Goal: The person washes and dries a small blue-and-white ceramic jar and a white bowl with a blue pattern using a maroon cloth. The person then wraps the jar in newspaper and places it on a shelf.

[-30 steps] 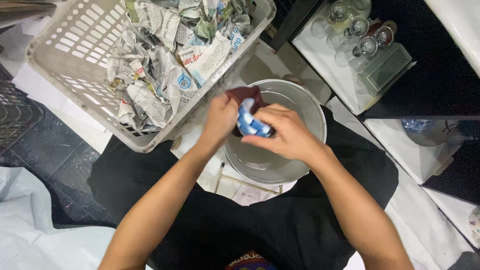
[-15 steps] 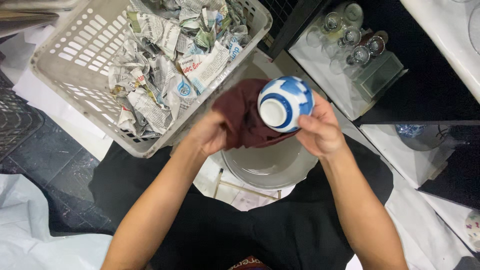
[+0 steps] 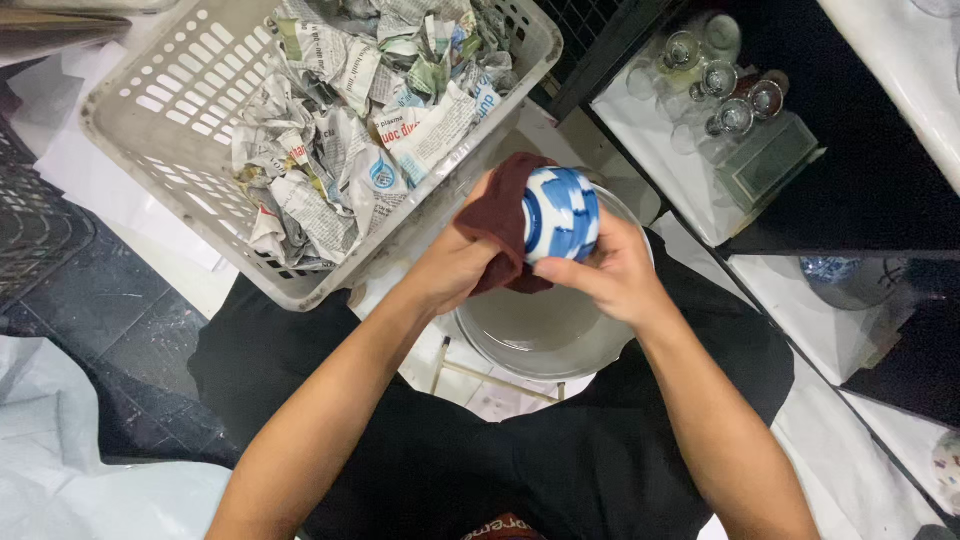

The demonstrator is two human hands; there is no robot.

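My right hand grips a small blue-and-white ceramic bowl, turned on its side above a metal basin. My left hand holds a dark red cloth pressed against the bowl's left side. Both hands meet over the basin, just in front of my lap.
A white plastic laundry basket full of crumpled newspaper stands to the upper left. Several glasses stand on a white tray at the upper right beside a dark shelf. White cloth lies at the lower left on dark tiles.
The bowl came up out of the basin and has turned from mouth-up to lying on its side. The red cloth now wraps its left side.
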